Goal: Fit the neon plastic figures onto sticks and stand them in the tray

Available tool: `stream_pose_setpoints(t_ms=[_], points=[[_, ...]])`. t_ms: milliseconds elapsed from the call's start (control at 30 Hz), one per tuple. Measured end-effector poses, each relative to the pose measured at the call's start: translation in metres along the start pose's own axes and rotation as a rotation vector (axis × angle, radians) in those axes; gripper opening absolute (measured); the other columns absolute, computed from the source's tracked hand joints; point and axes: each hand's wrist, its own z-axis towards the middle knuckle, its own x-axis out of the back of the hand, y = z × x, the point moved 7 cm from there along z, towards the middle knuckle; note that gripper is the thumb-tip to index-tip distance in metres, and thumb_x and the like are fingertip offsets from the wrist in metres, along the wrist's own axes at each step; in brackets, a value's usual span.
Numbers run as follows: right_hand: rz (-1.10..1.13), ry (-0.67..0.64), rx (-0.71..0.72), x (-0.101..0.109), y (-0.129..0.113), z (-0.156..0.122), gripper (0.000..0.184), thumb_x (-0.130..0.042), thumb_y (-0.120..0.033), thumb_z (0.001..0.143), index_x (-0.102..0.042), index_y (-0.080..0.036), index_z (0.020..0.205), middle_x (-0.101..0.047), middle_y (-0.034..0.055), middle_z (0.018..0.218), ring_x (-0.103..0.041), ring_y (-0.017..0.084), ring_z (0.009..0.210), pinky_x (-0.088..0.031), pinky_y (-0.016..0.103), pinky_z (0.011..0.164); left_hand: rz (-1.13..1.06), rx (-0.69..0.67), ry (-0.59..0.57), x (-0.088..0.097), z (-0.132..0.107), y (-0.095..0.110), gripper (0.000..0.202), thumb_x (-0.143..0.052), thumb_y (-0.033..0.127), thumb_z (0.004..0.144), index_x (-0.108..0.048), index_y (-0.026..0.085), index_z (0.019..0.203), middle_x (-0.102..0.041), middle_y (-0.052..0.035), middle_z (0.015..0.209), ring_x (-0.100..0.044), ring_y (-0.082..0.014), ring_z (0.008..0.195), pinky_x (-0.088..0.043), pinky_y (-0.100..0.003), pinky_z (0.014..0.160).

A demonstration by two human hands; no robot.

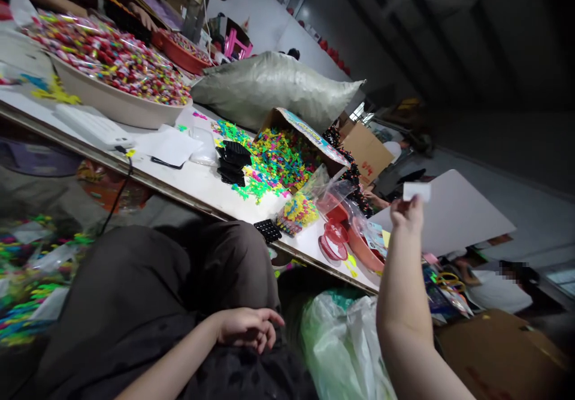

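White card (417, 190) is what we have raised. Nearest us, our left hand (249, 330) lies over the lap, fingers loosely curled, holding nothing that we can see. Farther out and to its right, our right hand (406, 211) has thumb and fingers closed in a pinch on the card's lower part. We judge it light, thin and fairly stiff, smooth enough to slip, its corners easily bent; a gentle pinch at the lower edge should suit it. Below and left of that hand sits a red basin (363, 249); farther left, an open box (314, 139); beyond, a big sack (274, 85).
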Motion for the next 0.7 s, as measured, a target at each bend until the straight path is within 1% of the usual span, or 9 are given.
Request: stream_pose_setpoints(t_ms=[33,67,100,133,233,300,400,600,700], points=[[0.026,0.026,0.047,-0.006,-0.018,0.010,0.026,-0.031,-0.040,0.087,-0.048,-0.021,0.080,-0.051,-0.0033,0.068,-0.048,0.006,0.054,-0.044,0.020,0.055,0.001,-0.003,-0.005,0.000,0.000,0.000,0.040,-0.053,0.022,0.067,-0.042,0.016,0.105,-0.058,-0.0001,0.074,-0.053,-0.0088,0.056,-0.029,-0.020,0.049],[0.044,0.015,0.095,-0.017,-0.033,0.016,0.020,-0.040,-0.040,0.083,-0.047,-0.022,0.078,-0.051,-0.0037,0.067,-0.049,0.007,0.055,-0.044,0.021,0.056,0.003,-0.003,-0.009,0.000,-0.001,-0.001,0.040,-0.054,0.024,0.068,-0.042,0.016,0.106,-0.058,-0.0004,0.075,-0.053,-0.0088,0.057,-0.029,-0.020,0.049],[0.026,-0.046,0.135,-0.034,-0.045,0.018,0.017,-0.052,-0.039,0.076,-0.048,-0.022,0.076,-0.053,-0.0031,0.068,-0.051,0.008,0.059,-0.044,0.022,0.059,0.006,0.000,-0.012,0.001,-0.001,-0.001,0.041,-0.054,0.025,0.069,-0.042,0.016,0.107,-0.058,-0.0007,0.076,-0.053,-0.0089,0.057,-0.029,-0.020,0.049],[-0.044,-0.167,0.186,-0.056,-0.054,0.015,0.019,-0.060,-0.037,0.070,-0.050,-0.021,0.076,-0.055,-0.0021,0.069,-0.053,0.010,0.062,-0.044,0.024,0.060,0.008,0.003,-0.012,0.001,-0.002,-0.001,0.042,-0.055,0.026,0.069,-0.042,0.017,0.107,-0.058,-0.0009,0.076,-0.053,-0.0089,0.058,-0.028,-0.020,0.049],[-0.344,-0.501,0.277,-0.117,-0.056,-0.009,0.024,-0.063,-0.038,0.066,-0.053,-0.020,0.077,-0.059,0.0006,0.070,-0.056,0.014,0.066,-0.044,0.027,0.063,0.024,0.009,-0.019,0.000,-0.003,0.001,0.042,-0.055,0.027,0.069,-0.042,0.017,0.108,-0.058,-0.0010,0.076,-0.053,-0.0088,0.057,-0.026,-0.020,0.048],[-0.502,-0.600,0.322,-0.137,-0.048,-0.024,0.024,-0.058,-0.041,0.070,-0.053,-0.019,0.077,-0.060,0.0016,0.070,-0.058,0.015,0.068,-0.044,0.028,0.065,0.038,0.011,-0.026,-0.001,-0.003,0.002,0.042,-0.055,0.028,0.069,-0.043,0.017,0.108,-0.058,-0.0006,0.075,-0.053,-0.0089,0.056,-0.025,-0.020,0.046],[-0.555,-0.730,0.325,-0.145,-0.036,-0.036,0.024,-0.055,-0.043,0.072,-0.052,-0.019,0.079,-0.061,0.0027,0.072,-0.058,0.016,0.070,-0.044,0.029,0.067,0.048,0.010,-0.037,-0.001,-0.003,0.003,0.042,-0.054,0.031,0.069,-0.043,0.017,0.107,-0.057,-0.0005,0.074,-0.052,-0.0092,0.055,-0.022,-0.020,0.044],[-0.434,-0.902,0.174,-0.144,-0.027,-0.040,0.026,-0.056,-0.044,0.072,-0.049,-0.020,0.081,-0.059,0.0026,0.076,-0.056,0.016,0.070,-0.045,0.028,0.065,0.031,-0.012,-0.046,0.000,-0.004,0.003,0.039,-0.053,0.030,0.072,-0.043,0.017,0.108,-0.058,-0.0011,0.076,-0.051,-0.0080,0.055,-0.025,-0.021,0.048],[-0.484,-0.896,0.228,-0.153,-0.031,-0.037,0.026,-0.054,-0.043,0.073,-0.049,-0.020,0.083,-0.058,0.0028,0.077,-0.054,0.015,0.071,-0.043,0.028,0.065,0.028,-0.002,-0.046,0.000,-0.005,0.002,0.038,-0.051,0.031,0.074,-0.043,0.018,0.109,-0.057,-0.0013,0.077,-0.051,-0.0080,0.056,-0.025,-0.021,0.049]])
